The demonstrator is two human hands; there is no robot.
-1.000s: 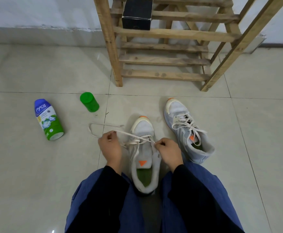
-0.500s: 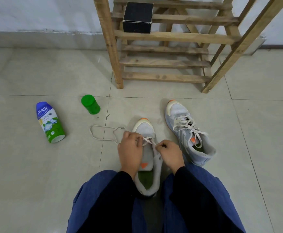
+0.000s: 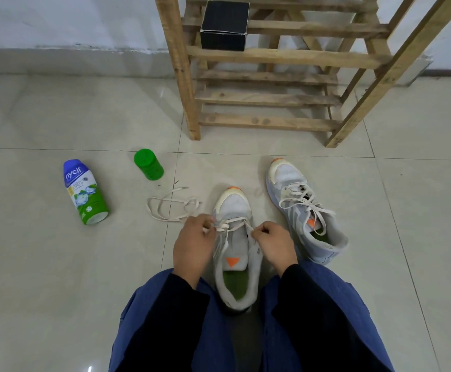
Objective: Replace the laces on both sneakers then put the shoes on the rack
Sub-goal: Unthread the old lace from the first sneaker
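Down on the floor point(image 3: 58, 277), between our knees, stands one grey sneaker point(image 3: 239, 251) with its toe pointing away from us. Our left hand point(image 3: 194, 242) pinches the lace point(image 3: 165, 209) at the left side of this shoe, with the fingers curled. Our right hand point(image 3: 274, 244) pinches the lace at the right side, just by the holes. Only the holes near the toe have the lace through them, where it crosses once. The long loose end lies in loops on the floor to the left of the shoe.

Just to the right sits the other sneaker point(image 3: 303, 210). It is laced up, and its lace ends hang loose over the top. It tips a little to the right.

Past the shoes stands the wooden rack point(image 3: 270, 122), near the wall. A black box point(image 3: 224, 25) sits on one of its shelves. No shoe is on the rack.

To the left, a blue and green bottle point(image 3: 84, 193) lies on its side. A small green jar point(image 3: 149, 165) lies between the bottle and the rack.
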